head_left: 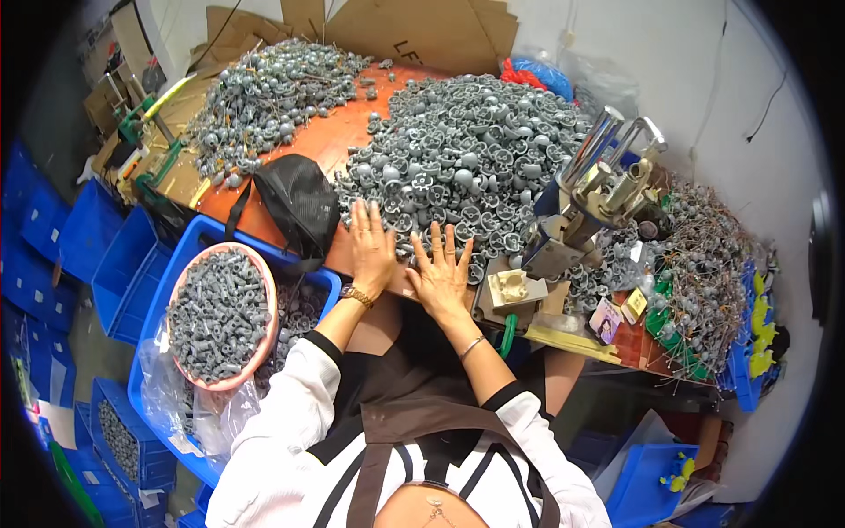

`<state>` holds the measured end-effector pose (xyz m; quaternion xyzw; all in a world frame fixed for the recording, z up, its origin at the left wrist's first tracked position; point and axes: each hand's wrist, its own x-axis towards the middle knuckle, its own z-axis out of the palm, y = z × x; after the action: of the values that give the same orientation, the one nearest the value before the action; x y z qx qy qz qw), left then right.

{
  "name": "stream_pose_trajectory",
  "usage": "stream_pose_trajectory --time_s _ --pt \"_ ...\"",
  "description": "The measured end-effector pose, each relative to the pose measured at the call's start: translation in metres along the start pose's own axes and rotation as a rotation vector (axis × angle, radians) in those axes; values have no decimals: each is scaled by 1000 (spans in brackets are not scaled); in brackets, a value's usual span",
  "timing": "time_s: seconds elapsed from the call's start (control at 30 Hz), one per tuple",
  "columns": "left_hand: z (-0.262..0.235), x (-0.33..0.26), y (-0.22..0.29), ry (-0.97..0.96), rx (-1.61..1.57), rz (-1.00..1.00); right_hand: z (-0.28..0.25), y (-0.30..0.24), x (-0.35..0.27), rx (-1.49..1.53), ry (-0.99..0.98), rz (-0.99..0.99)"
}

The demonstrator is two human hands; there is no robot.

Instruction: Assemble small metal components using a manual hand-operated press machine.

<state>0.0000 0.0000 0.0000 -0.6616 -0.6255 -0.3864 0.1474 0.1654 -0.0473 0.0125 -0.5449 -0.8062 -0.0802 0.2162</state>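
A big heap of grey cup-shaped plastic parts (pixel 466 150) covers the middle of the orange-topped table (pixel 326 145). At the heap's near edge my left hand (pixel 371 251) lies with its fingers stretched out, the tips touching the parts. Beside it, my right hand (pixel 443 268) is spread flat at the same edge, its fingers apart. Neither hand holds anything. Just right of my right hand stands a metal hand press (pixel 563 233) with a pale block fixture (pixel 515 289) at its base. A black mesh bag (pixel 297 207) rests left of my left hand.
A second pile of grey parts with wires (pixel 255 106) lies at the far left. More wired parts (pixel 704 255) are heaped at the right. A pink basin (pixel 273 308) of small grey pieces sits on a blue crate (pixel 136 387). Blue bins (pixel 132 273) stand at the left.
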Motion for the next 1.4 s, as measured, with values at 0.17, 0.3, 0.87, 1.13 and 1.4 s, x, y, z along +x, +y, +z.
stream_pose_trajectory --time_s 0.17,0.3,0.87,1.13,1.4 --pt "-19 39 -7 -3 459 63 -2 1 -3 -14 14 -47" --pt "-4 45 -22 -79 426 127 -1 0 -3 -13 58 -88" --pt "-66 -37 98 -266 -885 -5 -208 212 -152 241 687 443" --pt "-35 -42 184 -354 -967 195 -266 401 -124 -349 371 902" --pt "-15 -33 193 -490 -949 204 -234 459 -77 -260 326 1156"
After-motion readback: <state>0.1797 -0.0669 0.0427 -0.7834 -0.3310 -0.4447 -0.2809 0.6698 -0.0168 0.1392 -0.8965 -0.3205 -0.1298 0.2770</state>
